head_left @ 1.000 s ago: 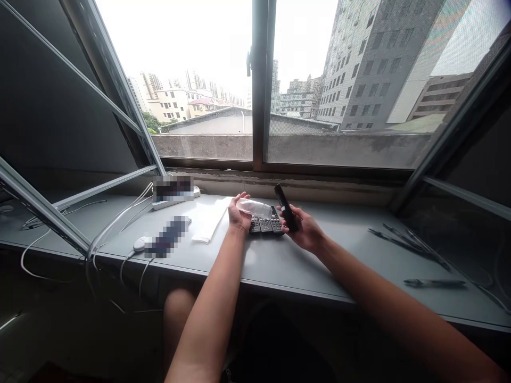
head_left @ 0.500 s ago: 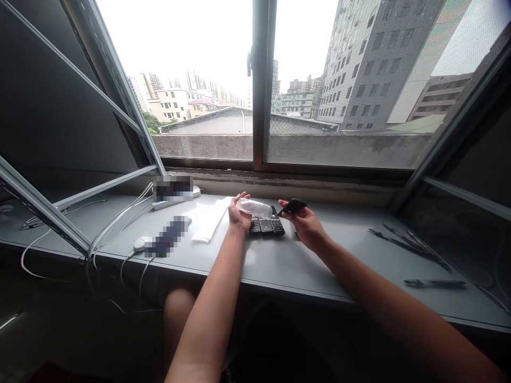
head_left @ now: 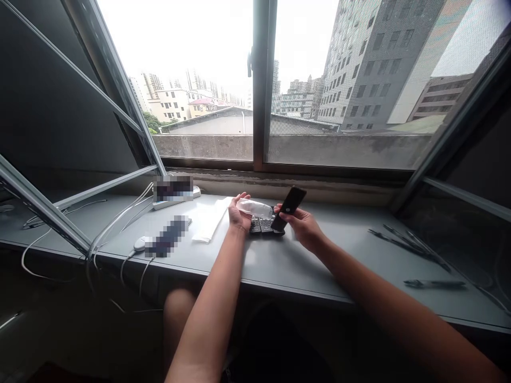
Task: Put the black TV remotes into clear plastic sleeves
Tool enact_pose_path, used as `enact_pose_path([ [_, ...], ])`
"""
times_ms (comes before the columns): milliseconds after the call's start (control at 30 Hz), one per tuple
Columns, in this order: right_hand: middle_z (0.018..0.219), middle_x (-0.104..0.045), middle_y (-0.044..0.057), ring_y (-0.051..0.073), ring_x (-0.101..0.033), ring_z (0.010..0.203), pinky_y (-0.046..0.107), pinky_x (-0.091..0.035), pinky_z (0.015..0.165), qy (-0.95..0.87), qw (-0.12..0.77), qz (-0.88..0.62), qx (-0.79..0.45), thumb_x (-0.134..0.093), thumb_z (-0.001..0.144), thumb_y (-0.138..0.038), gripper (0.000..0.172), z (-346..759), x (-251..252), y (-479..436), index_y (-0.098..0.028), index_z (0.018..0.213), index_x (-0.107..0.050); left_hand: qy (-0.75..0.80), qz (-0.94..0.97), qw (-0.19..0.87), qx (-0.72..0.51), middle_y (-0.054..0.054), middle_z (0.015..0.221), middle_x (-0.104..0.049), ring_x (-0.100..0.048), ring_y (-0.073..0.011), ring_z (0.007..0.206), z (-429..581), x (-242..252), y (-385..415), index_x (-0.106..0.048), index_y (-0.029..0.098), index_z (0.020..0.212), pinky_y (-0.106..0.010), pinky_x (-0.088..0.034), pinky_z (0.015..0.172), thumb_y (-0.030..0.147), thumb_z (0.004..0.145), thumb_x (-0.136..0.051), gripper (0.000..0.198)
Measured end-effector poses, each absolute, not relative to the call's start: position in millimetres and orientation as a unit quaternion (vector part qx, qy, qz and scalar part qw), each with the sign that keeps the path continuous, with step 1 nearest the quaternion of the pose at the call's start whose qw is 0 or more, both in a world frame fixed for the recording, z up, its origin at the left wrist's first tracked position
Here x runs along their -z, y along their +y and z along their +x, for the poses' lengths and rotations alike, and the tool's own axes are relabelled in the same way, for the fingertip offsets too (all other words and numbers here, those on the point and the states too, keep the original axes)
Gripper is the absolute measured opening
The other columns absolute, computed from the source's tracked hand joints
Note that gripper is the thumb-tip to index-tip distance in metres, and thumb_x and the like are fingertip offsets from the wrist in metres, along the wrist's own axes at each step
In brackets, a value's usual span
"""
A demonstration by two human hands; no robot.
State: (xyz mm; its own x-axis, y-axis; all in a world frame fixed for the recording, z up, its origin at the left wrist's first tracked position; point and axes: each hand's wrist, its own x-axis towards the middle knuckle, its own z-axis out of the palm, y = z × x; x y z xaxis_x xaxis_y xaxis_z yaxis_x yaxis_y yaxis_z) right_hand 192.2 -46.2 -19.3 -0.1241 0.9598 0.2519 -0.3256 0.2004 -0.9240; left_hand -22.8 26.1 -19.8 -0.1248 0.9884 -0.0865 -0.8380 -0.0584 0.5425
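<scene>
My left hand [head_left: 240, 214] is closed on a whitish, see-through plastic sleeve [head_left: 257, 208], which sticks out to the right. Between the fingers and thumb of my right hand [head_left: 302, 223] is a black remote control [head_left: 290, 205], tilted, its upper end leaning right and a small pale mark near the middle. Under the sleeve, several black remote controls [head_left: 265, 227] with rows of buttons lie side by side on the desk, partly hidden by the sleeve and the held remote. Left of my left hand lies a flat stack of white sleeves [head_left: 211, 223].
On the grey desk [head_left: 319, 276], a blurred-out phone-like thing [head_left: 170, 236] and a white charger [head_left: 140, 244] with cables lie left. A power strip [head_left: 175, 199] stands behind them. Dark cables [head_left: 411, 244] and a pen-like tool [head_left: 435, 284] lie right. Metal frames flank the window.
My right hand has turned the remote from a nearly flat, edge-on pose to a raised tilt, so its long face shows. My left hand and the sleeve have stayed in place.
</scene>
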Motion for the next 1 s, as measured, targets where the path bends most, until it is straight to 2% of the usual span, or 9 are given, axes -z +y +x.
enact_pose_path([
  [67, 0.105, -0.081, 0.007, 0.026, -0.075, 0.101, 0.044, -0.059, 0.097, -0.459, 0.569, -0.310, -0.607, -0.088, 0.086, -0.045, 0.039, 192.2, 17.2, -47.4, -0.022, 0.115, -0.078, 0.238, 0.157, 0.643, -0.711, -0.011, 0.104, -0.076, -0.067, -0.0164, 0.073, -23.3, 20.2, 26.3, -0.075, 0.013, 0.109, -0.028, -0.052, 0.064, 0.031, 0.088, -0.071, 0.028],
  [133, 0.097, -0.078, 0.006, 0.022, -0.073, 0.080, 0.039, -0.063, 0.075, -0.408, 0.560, -0.313, -0.649, -0.080, 0.093, -0.045, 0.032, 192.7, 15.4, -48.3, -0.022, 0.114, -0.074, 0.237, 0.157, 0.643, -0.711, -0.011, 0.105, -0.076, -0.068, -0.0167, 0.073, -23.7, 20.6, 26.6, -0.075, 0.013, 0.108, -0.028, -0.053, 0.064, 0.031, 0.088, -0.071, 0.027],
  [233, 0.090, -0.074, 0.004, 0.016, -0.063, 0.062, 0.028, -0.052, 0.050, -0.368, 0.559, -0.325, -0.668, -0.072, 0.098, -0.038, 0.017, 193.1, 13.0, -49.7, -0.023, 0.105, -0.068, 0.252, 0.150, 0.627, -0.722, -0.011, 0.103, -0.075, -0.068, -0.0165, 0.073, -24.7, 20.8, 27.4, -0.074, 0.014, 0.106, -0.028, -0.053, 0.065, 0.031, 0.088, -0.071, 0.025],
  [333, 0.083, -0.068, 0.002, 0.013, -0.054, 0.053, 0.024, -0.042, 0.043, -0.354, 0.539, -0.326, -0.691, -0.063, 0.102, -0.036, 0.015, 192.8, 10.8, -51.3, -0.023, 0.111, -0.067, 0.281, 0.114, 0.595, -0.744, -0.007, 0.096, -0.074, -0.067, -0.0151, 0.070, -26.4, 20.9, 28.8, -0.072, 0.017, 0.101, -0.027, -0.052, 0.064, 0.029, 0.087, -0.070, 0.019],
  [500, 0.078, -0.063, 0.001, 0.012, -0.048, 0.049, 0.025, -0.038, 0.040, -0.348, 0.502, -0.309, -0.729, -0.054, 0.106, -0.044, 0.028, 193.3, 9.5, -52.1, -0.022, 0.114, -0.070, 0.273, 0.076, 0.589, -0.757, -0.004, 0.094, -0.072, -0.067, -0.0139, 0.068, -29.8, 23.9, 31.9, -0.067, 0.019, 0.097, -0.027, -0.053, 0.066, 0.028, 0.087, -0.069, 0.014],
  [633, 0.080, -0.066, 0.002, 0.013, -0.049, 0.049, 0.027, -0.041, 0.041, -0.359, 0.495, -0.311, -0.728, -0.054, 0.105, -0.046, 0.029, 195.3, 13.1, -48.5, -0.022, 0.111, -0.071, 0.274, 0.077, 0.593, -0.753, -0.004, 0.095, -0.073, -0.067, -0.0142, 0.069, -30.4, 26.2, 33.9, -0.067, 0.019, 0.099, -0.026, -0.053, 0.067, 0.029, 0.086, -0.070, 0.016],
  [733, 0.086, -0.073, 0.006, 0.016, -0.059, 0.057, 0.029, -0.051, 0.046, -0.342, 0.515, -0.338, -0.710, -0.059, 0.102, -0.037, 0.021, 195.9, 16.7, -45.2, -0.021, 0.105, -0.071, 0.272, 0.070, 0.598, -0.751, -0.004, 0.094, -0.072, -0.066, -0.0142, 0.068, -30.0, 25.9, 34.1, -0.068, 0.018, 0.098, -0.027, -0.053, 0.066, 0.029, 0.087, -0.070, 0.015],
  [867, 0.111, -0.080, 0.011, 0.024, -0.076, 0.091, 0.039, -0.066, 0.078, -0.376, 0.547, -0.349, -0.661, -0.074, 0.091, -0.021, 0.010, 195.2, 20.2, -43.5, -0.020, 0.101, -0.075, 0.262, 0.074, 0.604, -0.749, -0.005, 0.093, -0.073, -0.067, -0.0145, 0.068, -29.2, 24.7, 32.9, -0.068, 0.018, 0.097, -0.027, -0.054, 0.066, 0.029, 0.088, -0.068, 0.014],
  [1000, 0.131, -0.078, 0.009, 0.027, -0.072, 0.121, 0.045, -0.057, 0.108, -0.478, 0.569, -0.295, -0.601, -0.090, 0.083, -0.029, 0.033, 194.3, 22.3, -43.8, -0.025, 0.113, -0.077, 0.265, 0.078, 0.604, -0.748, -0.006, 0.096, -0.074, -0.068, -0.0153, 0.070, -28.3, 23.8, 32.6, -0.069, 0.017, 0.098, -0.027, -0.054, 0.067, 0.029, 0.089, -0.069, 0.015],
])
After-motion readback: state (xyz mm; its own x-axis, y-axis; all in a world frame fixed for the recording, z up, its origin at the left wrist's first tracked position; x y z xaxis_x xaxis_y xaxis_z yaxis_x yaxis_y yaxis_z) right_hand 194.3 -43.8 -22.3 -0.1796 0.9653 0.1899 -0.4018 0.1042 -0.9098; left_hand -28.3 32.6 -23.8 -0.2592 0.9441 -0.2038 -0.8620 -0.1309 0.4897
